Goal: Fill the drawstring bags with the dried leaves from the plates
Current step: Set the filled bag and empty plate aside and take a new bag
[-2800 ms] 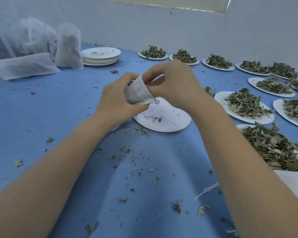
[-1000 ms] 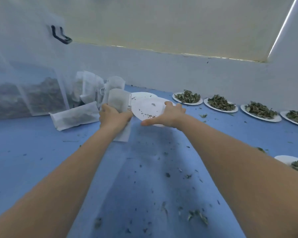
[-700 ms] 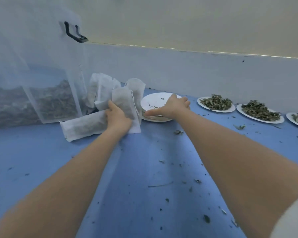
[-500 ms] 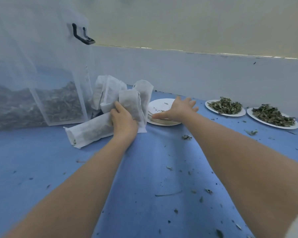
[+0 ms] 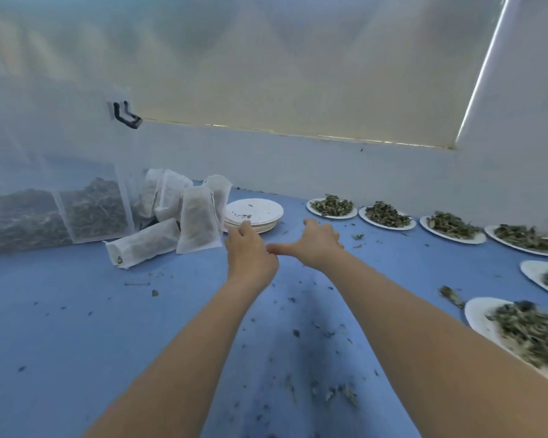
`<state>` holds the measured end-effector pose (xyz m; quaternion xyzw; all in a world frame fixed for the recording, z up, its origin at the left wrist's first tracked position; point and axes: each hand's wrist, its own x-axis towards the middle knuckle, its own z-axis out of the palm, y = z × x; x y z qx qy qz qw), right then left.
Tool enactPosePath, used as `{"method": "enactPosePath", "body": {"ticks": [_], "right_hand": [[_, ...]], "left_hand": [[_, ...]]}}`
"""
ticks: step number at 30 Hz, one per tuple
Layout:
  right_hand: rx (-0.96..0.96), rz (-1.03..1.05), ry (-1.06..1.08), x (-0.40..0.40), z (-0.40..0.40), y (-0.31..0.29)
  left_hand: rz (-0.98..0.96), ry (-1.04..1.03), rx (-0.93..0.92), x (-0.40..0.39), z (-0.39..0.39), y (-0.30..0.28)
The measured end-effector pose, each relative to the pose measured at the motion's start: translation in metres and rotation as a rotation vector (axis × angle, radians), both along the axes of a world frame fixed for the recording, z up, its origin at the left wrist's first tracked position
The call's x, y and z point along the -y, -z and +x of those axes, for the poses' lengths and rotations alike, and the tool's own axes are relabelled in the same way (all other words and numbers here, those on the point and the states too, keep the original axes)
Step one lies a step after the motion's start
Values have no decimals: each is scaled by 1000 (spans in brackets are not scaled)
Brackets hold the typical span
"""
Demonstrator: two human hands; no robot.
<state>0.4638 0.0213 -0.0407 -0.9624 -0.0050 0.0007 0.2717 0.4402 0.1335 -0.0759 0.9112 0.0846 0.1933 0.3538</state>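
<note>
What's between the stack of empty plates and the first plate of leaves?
Head view: only bare blue table between stack and leaf plate.

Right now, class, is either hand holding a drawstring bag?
No: the left hand and right hand hover empty, apart from the filled bags.

Filled bags stand left of the stack of plates, before a clear bin; plates of leaves line the wall rightward; both hands hover just before the stack
</note>
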Motion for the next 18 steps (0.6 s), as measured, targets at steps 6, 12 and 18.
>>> {"method": "enactPosePath", "body": {"ticks": [6, 12, 18], "right_hand": [[6, -45, 88, 89, -59, -9], [25, -26, 193, 195, -96, -3], [-146, -81, 374, 281, -109, 7]], "left_hand": [[-41, 204, -86, 81, -38, 2], [-145, 421, -220, 194, -55, 3], [-154, 462, -425, 272, -64, 8]]}}
